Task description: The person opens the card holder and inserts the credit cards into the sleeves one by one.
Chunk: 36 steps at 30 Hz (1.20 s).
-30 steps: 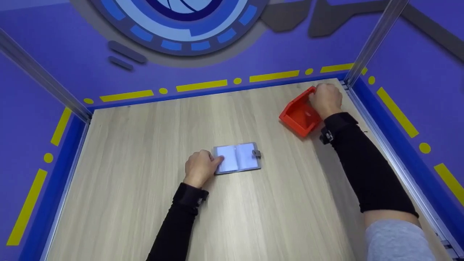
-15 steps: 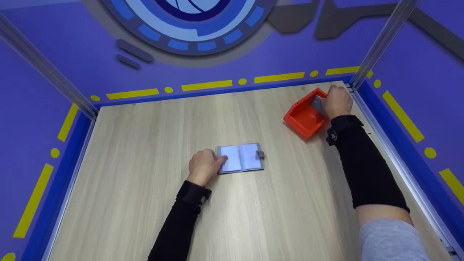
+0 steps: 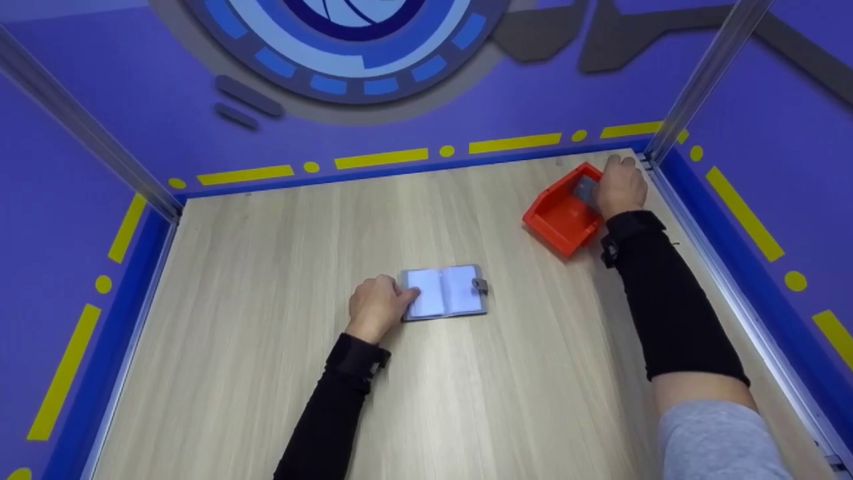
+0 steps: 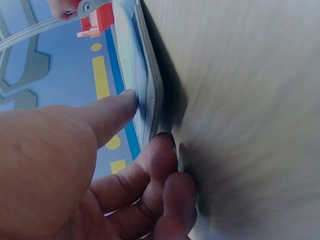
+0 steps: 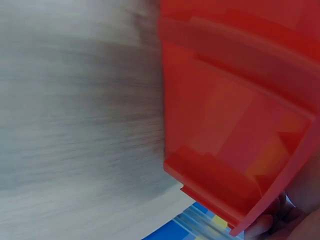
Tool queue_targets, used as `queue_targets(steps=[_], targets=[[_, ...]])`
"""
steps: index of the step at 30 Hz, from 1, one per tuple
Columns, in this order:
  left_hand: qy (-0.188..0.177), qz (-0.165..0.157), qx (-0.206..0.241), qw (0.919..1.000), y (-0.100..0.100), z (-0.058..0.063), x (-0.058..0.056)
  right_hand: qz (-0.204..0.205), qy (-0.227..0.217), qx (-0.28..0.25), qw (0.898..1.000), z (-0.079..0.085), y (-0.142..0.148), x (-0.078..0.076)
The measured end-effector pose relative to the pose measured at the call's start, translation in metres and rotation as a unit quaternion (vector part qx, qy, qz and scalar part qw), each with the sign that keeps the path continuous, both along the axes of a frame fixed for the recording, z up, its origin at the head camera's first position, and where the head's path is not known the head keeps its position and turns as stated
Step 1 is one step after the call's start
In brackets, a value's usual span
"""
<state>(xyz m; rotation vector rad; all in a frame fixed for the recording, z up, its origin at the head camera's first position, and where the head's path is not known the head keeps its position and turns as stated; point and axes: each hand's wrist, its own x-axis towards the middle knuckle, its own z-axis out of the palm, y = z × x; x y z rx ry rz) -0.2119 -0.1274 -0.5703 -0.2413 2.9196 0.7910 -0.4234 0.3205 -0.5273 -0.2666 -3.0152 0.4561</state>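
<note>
A small card holder (image 3: 460, 293) lies spread open on the wooden table, its clear sleeves facing up and a grey snap strap (image 3: 480, 286) on its right side. My left hand (image 3: 376, 307) pinches its left edge; in the left wrist view the thumb (image 4: 112, 112) presses on top and a fingertip sits under the cover. Toward the back right is a red plastic bin (image 3: 558, 223). My right hand (image 3: 620, 188) is at the bin's right side with fingers curled, holding a flat grey card (image 3: 585, 191) that shows inside the bin. The bin's wall partly hides this hand in the right wrist view.
A blue-purple back wall (image 3: 373, 143) with yellow marks bounds the table's far side, with matching panels at left and right. A metal rail (image 3: 726, 287) runs along the right table edge, close to the right arm.
My right hand has shifted slightly rightward at the bin, and the grey card has come into sight beside its fingers. The left hand keeps its pinch on the card holder. The head view has moved slightly.
</note>
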Motion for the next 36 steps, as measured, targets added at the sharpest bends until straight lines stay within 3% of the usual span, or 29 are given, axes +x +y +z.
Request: queue_targets(steps=[15,20,28,36], targets=[[-0.007,0.004,-0.007,0.9999,0.004,-0.001,0.001,0.022,0.013,0.021,0.999,0.012,0.009,0.007],[-0.009,0.009,-0.003,0.9999,0.003,0.001,0.001,0.032,0.021,-0.019,0.999,0.02,0.011,0.009],[-0.009,0.006,0.002,0.9999,0.003,0.001,0.0,0.005,-0.054,-0.081,0.995,0.05,0.013,0.014],[-0.001,0.003,0.0,1.0,0.002,0.0,0.001,0.008,-0.037,-0.096,0.995,0.066,-0.002,0.023]])
